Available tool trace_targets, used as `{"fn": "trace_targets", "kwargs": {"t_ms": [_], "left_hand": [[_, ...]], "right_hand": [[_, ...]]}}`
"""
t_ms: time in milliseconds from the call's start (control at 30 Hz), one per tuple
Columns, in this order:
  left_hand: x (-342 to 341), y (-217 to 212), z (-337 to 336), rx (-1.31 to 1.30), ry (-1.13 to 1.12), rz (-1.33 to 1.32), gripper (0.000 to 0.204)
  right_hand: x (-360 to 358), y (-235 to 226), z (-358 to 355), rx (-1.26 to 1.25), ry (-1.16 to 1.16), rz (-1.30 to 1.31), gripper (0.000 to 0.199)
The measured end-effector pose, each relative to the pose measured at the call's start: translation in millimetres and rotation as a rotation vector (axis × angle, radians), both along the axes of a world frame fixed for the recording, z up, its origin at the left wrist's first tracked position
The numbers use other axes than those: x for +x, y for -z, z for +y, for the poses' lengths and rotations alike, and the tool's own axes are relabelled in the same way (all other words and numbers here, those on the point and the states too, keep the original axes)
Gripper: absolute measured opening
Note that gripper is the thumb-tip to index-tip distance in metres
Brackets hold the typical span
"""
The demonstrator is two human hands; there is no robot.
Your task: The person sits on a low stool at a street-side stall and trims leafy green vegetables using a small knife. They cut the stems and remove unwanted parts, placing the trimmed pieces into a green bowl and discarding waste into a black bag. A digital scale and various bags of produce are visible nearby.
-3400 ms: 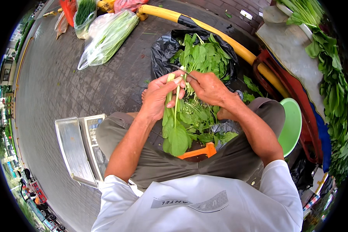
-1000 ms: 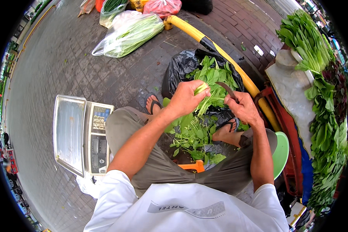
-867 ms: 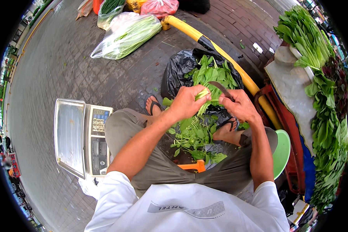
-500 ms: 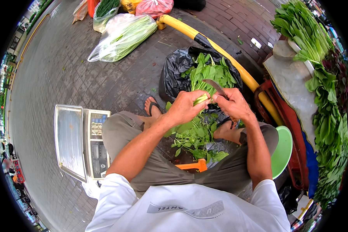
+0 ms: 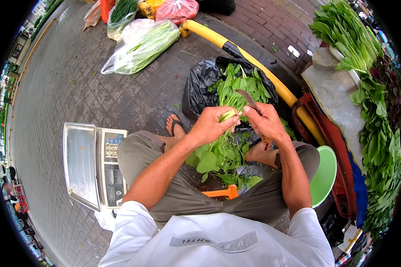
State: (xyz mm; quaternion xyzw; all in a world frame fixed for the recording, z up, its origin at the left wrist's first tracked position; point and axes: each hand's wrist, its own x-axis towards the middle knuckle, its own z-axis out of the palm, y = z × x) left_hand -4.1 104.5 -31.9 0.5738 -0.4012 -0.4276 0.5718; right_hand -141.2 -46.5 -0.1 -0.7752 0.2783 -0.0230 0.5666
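My left hand (image 5: 215, 123) is closed round the pale green stems of some leafy greens (image 5: 214, 155), whose leaves hang below it between my knees. In my right hand (image 5: 268, 122) is a knife with a dark curved blade (image 5: 248, 99), which points up and to the left. The fingertips of both hands nearly meet at the stem ends. Just beyond them a black plastic bag (image 5: 201, 84) stands open, with more leafy greens (image 5: 244, 84) in it. Trimmed leaves and stems lie on the ground under my hands.
A weighing scale (image 5: 112, 164) with a metal pan stands at my left. On the right are a green basin (image 5: 324, 178) and a stand piled with greens (image 5: 381, 160). A yellow pipe rail (image 5: 267, 69) curves behind the black bag. Filled plastic bags (image 5: 140, 46) lie at the far left.
The left hand and the stems have shifted slightly left and down, and the hanging leaves have swung. The right hand keeps the knife, moved slightly.
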Motion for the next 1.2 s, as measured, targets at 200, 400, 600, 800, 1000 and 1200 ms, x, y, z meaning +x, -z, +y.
{"fn": "trace_targets", "kwargs": {"t_ms": [200, 400, 600, 800, 1000, 1200], "left_hand": [[9, -3, 2, -0.073, -0.046, 0.184, 0.017], [12, -17, 8, 0.072, -0.023, 0.293, 0.02], [10, -15, 10, 0.046, -0.047, 0.516, 0.019], [12, -8, 12, 0.047, -0.028, 0.555, 0.02], [12, -4, 15, 0.092, -0.011, 0.536, 0.022], [19, -20, 16, 0.279, -0.17, 0.357, 0.019]], "right_hand": [[-2, -9, 11, -0.285, -0.118, -0.038, 0.031], [0, -6, 20, -0.352, -0.162, -0.075, 0.025], [3, -1, 23, -0.396, -0.174, -0.08, 0.022], [4, 10, 26, -0.462, -0.191, -0.103, 0.02], [3, 18, 28, -0.468, -0.213, -0.107, 0.021], [6, 21, 20, -0.384, -0.143, -0.056, 0.024]]}}
